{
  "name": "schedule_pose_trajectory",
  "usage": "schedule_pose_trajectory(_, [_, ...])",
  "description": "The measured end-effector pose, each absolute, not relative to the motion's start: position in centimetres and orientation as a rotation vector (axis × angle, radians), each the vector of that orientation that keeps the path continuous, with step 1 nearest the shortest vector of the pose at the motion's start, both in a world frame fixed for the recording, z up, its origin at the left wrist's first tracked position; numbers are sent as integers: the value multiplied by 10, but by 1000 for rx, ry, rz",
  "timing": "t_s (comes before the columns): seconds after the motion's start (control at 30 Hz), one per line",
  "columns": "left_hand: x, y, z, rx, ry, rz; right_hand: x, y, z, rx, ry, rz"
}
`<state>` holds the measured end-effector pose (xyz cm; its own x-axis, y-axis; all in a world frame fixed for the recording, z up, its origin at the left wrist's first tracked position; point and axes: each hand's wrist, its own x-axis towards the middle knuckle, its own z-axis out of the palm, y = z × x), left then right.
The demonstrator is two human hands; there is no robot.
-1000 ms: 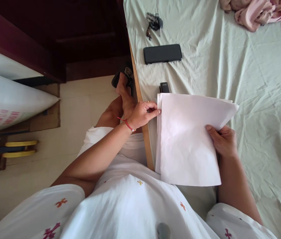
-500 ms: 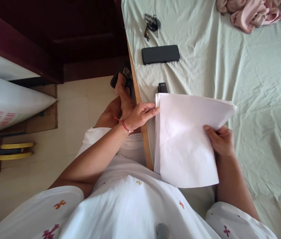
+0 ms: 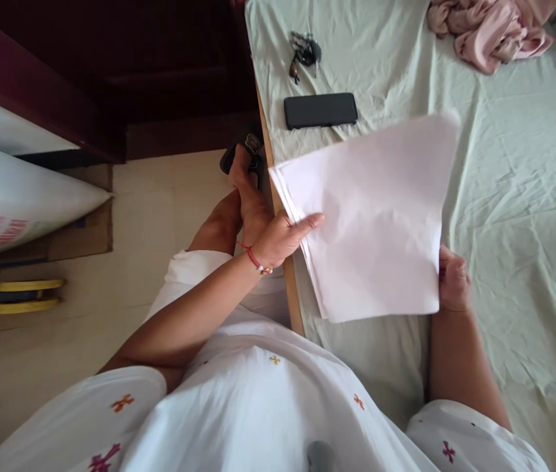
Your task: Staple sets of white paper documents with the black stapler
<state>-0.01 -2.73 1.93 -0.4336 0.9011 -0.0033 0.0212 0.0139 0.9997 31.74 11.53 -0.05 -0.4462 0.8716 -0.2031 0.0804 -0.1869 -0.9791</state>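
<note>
A stack of white paper sheets (image 3: 376,229) is held tilted above the bed, its left edges slightly fanned. My left hand (image 3: 282,242), with a red bracelet at the wrist, is closed on the stack's left edge, thumb on top and fingers underneath. At the right edge is my right hand (image 3: 454,282). Its thumb lies off the top sheet, beside the edge, and most of its fingers are hidden by the paper, so its grip cannot be made out. Beyond the sheets lies a black phone (image 3: 320,110).
A bunch of keys (image 3: 304,51) rests near the bed's left edge. Crumpled pink cloth (image 3: 492,33) is at the far right on the pale green bedsheet (image 3: 524,170). A white printed sack (image 3: 22,196) and a yellow-edged object (image 3: 27,296) are on the left.
The stack has been raised and turned, its far right corner swinging away from me. My right thumb has come off the top sheet; my left hand has taken a deeper hold.
</note>
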Motion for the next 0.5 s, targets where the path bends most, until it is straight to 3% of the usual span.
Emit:
schedule_pose_trajectory(0.1, [0,-27,17,768,1596,1683,316,117,-2,-1081,-1457,1717])
schedule_pose_trajectory(0.27, [18,-29,9,579,1660,1645,315,116,-10,-930,-1467,1679])
schedule_pose_trajectory(0.5, [15,-27,11,703,1590,1730,297,108,-2,-1010,-1385,1577])
